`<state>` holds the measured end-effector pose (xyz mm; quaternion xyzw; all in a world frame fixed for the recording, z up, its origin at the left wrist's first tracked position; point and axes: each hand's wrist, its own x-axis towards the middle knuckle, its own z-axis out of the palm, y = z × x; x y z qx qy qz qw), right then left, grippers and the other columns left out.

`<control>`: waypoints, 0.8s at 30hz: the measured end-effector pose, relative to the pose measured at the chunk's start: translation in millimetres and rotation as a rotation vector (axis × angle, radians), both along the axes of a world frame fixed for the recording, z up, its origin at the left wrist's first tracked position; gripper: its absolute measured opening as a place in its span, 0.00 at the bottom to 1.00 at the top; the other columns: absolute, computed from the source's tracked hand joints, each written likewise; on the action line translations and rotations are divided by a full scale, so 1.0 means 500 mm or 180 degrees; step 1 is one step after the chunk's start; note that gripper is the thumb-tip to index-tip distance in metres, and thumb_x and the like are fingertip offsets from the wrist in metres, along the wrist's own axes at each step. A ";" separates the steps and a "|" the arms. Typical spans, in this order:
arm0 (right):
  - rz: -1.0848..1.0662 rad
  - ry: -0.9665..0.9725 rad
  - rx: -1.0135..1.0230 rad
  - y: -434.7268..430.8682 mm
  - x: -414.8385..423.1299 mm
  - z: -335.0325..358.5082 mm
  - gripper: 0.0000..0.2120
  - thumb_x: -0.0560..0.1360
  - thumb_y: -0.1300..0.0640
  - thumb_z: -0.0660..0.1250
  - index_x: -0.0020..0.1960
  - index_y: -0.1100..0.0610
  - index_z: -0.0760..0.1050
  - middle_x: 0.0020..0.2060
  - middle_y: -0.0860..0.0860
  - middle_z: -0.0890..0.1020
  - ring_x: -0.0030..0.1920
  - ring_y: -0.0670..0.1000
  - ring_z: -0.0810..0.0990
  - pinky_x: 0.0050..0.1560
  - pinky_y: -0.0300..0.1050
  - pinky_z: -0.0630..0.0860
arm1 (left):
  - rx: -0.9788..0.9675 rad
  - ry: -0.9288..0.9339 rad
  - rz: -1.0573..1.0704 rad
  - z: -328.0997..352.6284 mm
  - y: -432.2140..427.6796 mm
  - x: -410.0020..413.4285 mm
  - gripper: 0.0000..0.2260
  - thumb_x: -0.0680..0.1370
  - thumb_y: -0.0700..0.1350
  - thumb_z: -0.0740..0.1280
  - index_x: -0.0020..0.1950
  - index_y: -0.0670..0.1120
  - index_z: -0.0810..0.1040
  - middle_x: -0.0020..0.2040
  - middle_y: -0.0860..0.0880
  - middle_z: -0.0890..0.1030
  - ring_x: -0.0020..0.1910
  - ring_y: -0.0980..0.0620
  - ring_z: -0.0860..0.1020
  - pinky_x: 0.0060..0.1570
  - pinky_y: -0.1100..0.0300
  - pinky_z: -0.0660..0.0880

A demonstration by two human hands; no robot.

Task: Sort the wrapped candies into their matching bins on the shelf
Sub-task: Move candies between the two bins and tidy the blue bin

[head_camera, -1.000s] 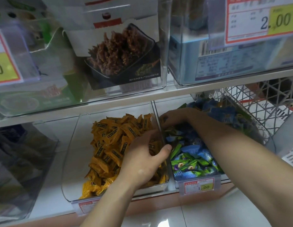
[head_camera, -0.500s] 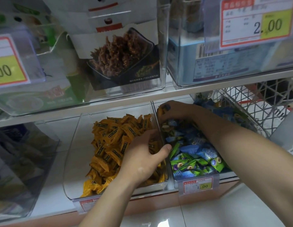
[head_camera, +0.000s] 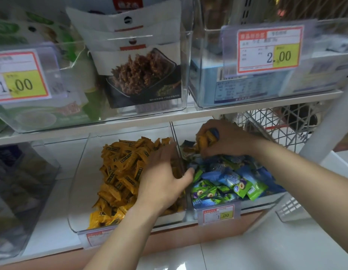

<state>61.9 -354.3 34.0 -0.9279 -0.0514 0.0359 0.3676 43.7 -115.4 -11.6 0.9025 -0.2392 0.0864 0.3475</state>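
Clear plastic forms both bins on the lower shelf. The left bin (head_camera: 79,191) holds a pile of yellow candies (head_camera: 120,172) banked toward its right side, so the bin's floor shows to the left of the pile. The right bin (head_camera: 266,199) holds a heap of blue and green candies (head_camera: 227,180). An upright dividing wall (head_camera: 174,137) stands between the two.

The right hand (head_camera: 229,140) is at the back of the right bin, close under the upper shelf edge (head_camera: 130,123) (little headroom there), its fingers curled round a handful of yellow candies (head_camera: 205,140) just above the heap. The left hand (head_camera: 163,182) rests on the yellow pile against the dividing wall, with fingers fairly straight though blurred and its thumb (head_camera: 189,172) reaching over the wall's rim.

A white wire basket (head_camera: 276,129) crowds the right forearm's far side. A price tag (head_camera: 218,214) fronts the right bin. Above, snack packets (head_camera: 142,75) fill the upper bins.
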 end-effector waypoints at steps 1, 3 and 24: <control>0.0010 0.0006 -0.0215 -0.001 -0.016 -0.004 0.21 0.62 0.48 0.80 0.52 0.38 0.77 0.53 0.38 0.77 0.53 0.36 0.75 0.50 0.32 0.71 | 0.0058 -0.0257 0.0023 0.005 -0.009 -0.008 0.26 0.71 0.64 0.67 0.66 0.60 0.64 0.58 0.56 0.75 0.59 0.56 0.69 0.54 0.63 0.69; 0.0108 0.0070 -0.0379 -0.002 -0.041 -0.016 0.24 0.63 0.51 0.80 0.55 0.39 0.77 0.54 0.38 0.76 0.55 0.36 0.75 0.50 0.28 0.69 | 0.0208 -0.0369 -0.0068 0.012 -0.032 -0.022 0.26 0.73 0.63 0.65 0.68 0.59 0.64 0.61 0.52 0.77 0.62 0.51 0.71 0.56 0.58 0.72; 0.0053 0.0222 0.0584 -0.044 -0.106 0.022 0.24 0.75 0.74 0.63 0.61 0.49 0.76 0.60 0.46 0.81 0.62 0.43 0.79 0.62 0.46 0.77 | 0.0798 -0.0161 -0.0700 0.004 -0.100 0.020 0.21 0.76 0.60 0.66 0.69 0.62 0.71 0.68 0.55 0.74 0.68 0.47 0.68 0.73 0.39 0.54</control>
